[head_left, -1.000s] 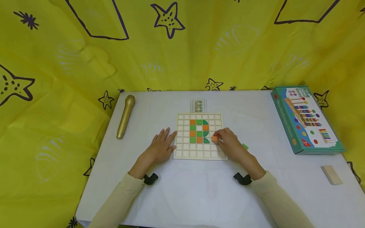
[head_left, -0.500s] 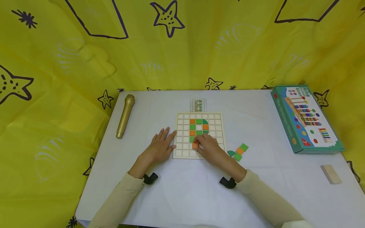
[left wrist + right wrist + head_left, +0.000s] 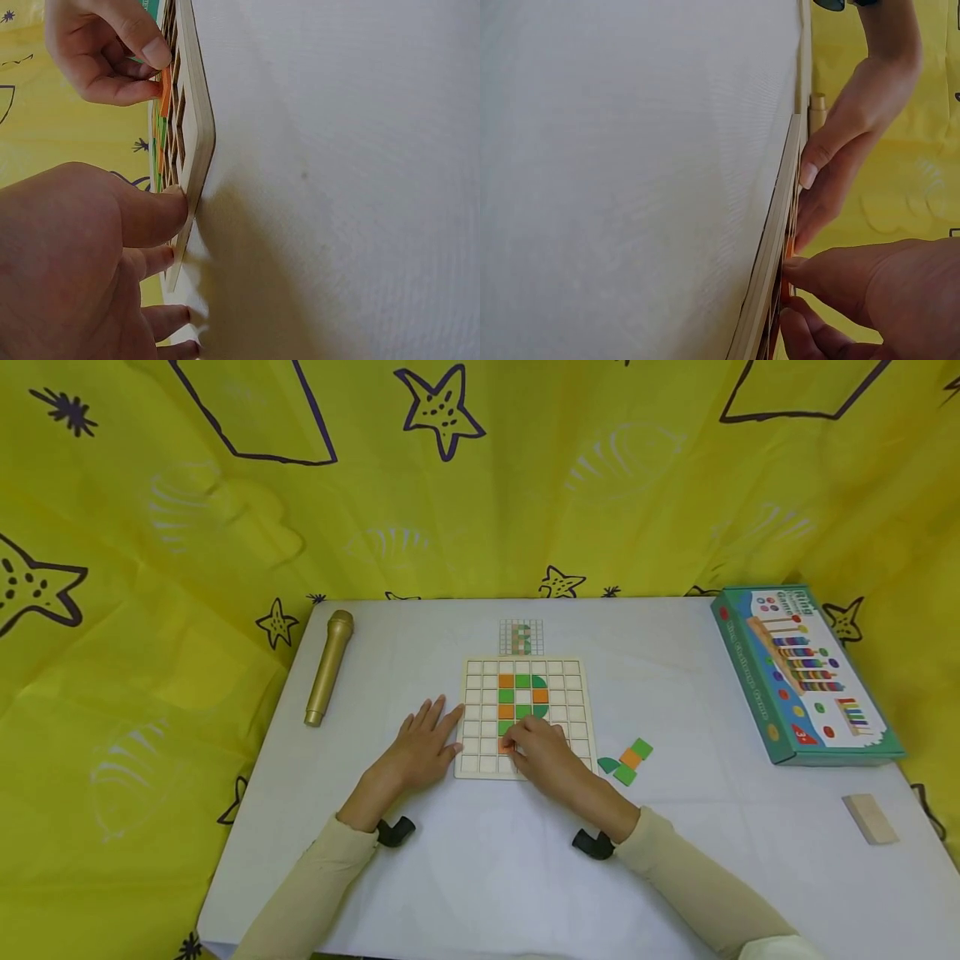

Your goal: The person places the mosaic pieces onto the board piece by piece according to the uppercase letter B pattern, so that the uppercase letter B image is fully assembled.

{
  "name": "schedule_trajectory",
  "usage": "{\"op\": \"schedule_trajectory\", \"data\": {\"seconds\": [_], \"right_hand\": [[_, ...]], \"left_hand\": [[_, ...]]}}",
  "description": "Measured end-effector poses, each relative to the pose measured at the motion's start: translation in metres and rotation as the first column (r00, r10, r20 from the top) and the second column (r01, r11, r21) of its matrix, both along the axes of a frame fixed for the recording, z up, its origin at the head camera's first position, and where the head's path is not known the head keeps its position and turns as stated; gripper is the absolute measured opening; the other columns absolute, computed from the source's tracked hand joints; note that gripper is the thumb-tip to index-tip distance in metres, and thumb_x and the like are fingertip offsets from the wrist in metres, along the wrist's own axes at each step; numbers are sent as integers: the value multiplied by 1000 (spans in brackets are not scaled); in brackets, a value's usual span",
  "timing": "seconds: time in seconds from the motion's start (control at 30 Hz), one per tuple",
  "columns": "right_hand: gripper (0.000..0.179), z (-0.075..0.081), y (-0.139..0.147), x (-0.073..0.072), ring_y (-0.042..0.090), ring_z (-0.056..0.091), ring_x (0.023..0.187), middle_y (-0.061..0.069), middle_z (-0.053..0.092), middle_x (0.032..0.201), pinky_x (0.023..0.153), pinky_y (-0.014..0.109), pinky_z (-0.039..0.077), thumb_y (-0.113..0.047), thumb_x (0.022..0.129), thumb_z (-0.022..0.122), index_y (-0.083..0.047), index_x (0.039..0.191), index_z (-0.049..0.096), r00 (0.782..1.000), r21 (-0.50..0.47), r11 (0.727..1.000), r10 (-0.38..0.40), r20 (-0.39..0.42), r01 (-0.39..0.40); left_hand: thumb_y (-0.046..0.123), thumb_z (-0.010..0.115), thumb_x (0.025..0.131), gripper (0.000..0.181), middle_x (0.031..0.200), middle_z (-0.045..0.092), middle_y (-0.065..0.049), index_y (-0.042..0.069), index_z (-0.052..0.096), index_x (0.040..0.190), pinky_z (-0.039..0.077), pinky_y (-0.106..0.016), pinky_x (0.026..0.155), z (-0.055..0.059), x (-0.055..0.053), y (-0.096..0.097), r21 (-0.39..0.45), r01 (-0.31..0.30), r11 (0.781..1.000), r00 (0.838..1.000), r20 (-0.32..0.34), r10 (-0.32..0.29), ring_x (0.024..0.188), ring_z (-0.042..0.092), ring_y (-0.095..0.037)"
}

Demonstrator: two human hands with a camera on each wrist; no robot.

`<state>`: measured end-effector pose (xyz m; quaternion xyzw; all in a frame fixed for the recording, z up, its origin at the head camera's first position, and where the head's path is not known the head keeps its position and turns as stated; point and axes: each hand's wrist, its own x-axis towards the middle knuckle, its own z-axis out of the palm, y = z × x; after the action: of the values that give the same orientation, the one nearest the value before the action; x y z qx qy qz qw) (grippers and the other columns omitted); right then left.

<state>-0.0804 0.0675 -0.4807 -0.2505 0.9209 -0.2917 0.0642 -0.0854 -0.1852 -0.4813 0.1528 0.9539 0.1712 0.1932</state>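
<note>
A wooden grid board (image 3: 480, 765) lies mid-table, with orange and green square tiles and dark green rounded tiles set in its cells. My right hand (image 3: 553, 760) reaches over its lower part and pinches an orange square tile (image 3: 504, 746) between thumb and fingers, below the left column of tiles. In the left wrist view, that orange tile (image 3: 165, 94) sits slightly tilted at the cells. The right hand hides some tiles. My left hand (image 3: 418, 748) rests with spread fingers at the board's left edge; its thumb (image 3: 161, 214) touches the rim.
A small printed pattern card (image 3: 521, 637) lies behind the board. Several loose tiles (image 3: 630, 758) lie to the right of it. A gold microphone (image 3: 330, 668) is at left; a game box (image 3: 810, 677) and a wooden block (image 3: 870, 819) are at right.
My right hand has moved left from the board's right side with the orange tile, now lower in the left column, uncovering the loose tiles. The left hand has stayed put.
</note>
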Motion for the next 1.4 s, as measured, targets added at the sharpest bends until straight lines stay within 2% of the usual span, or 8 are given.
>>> {"op": "schedule_trajectory", "data": {"seconds": [0.33,0.43,0.57,0.73,0.9,1.1,1.23,1.4], "right_hand": [[14,3,4,3,25,63,107,3,67,110,79,35,35,-12,94,81,-12,109,80,998,21,1000,18,-55,-17],[17,8,15,3,25,62,110,3,66,114,80,36,32,-12,95,80,-12,113,80,1000,8,1000,12,-19,-12],[18,16,41,-2,30,60,117,5,66,118,84,41,34,-14,98,76,-10,116,77,997,-7,999,-53,62,54],[19,28,91,-12,32,61,109,12,63,118,93,49,41,-20,105,66,-7,119,71,965,21,985,-171,200,170],[30,35,143,-15,34,59,101,20,58,115,82,47,50,-26,107,63,-1,123,62,923,81,968,-251,290,238],[33,26,183,-14,37,54,98,24,54,109,85,52,48,-20,103,68,6,119,58,920,142,964,-257,295,224],[26,17,187,-19,35,54,97,22,55,107,86,48,47,-16,102,67,4,116,60,930,115,967,-252,267,229],[27,11,185,-28,32,55,97,21,58,109,84,43,46,-17,103,67,3,120,64,938,88,966,-259,229,245]], "left_hand": [[39,45,112,67,177,6,-19,19,20,171,10,-65,129,-2,0,-1,2,-2,1000,1000,4,2,163,3,-42],[39,45,112,67,177,6,-19,19,20,171,9,-65,129,-2,0,-1,3,3,1000,1000,1,-3,163,2,-42],[39,45,112,67,177,6,-19,18,20,171,10,-65,129,-1,0,1,4,2,1000,1000,-1,-2,163,3,-42],[38,47,112,67,177,7,-19,17,21,170,10,-65,129,1,1,2,8,-2,1000,1000,-1,2,163,3,-42],[39,45,112,67,177,6,-19,18,20,171,9,-64,129,1,1,2,-4,1,1000,1000,3,-1,164,3,-42],[39,45,112,67,177,6,-20,18,20,171,10,-65,129,0,1,1,1,5,1000,1000,-2,-5,163,3,-42],[40,45,112,67,177,7,-19,18,20,171,10,-65,129,-1,1,1,-4,5,1000,1000,-4,-5,163,4,-42],[40,45,112,67,177,7,-19,19,20,171,10,-64,129,0,2,0,-7,1,1000,1000,-9,-1,164,4,-42]]}}
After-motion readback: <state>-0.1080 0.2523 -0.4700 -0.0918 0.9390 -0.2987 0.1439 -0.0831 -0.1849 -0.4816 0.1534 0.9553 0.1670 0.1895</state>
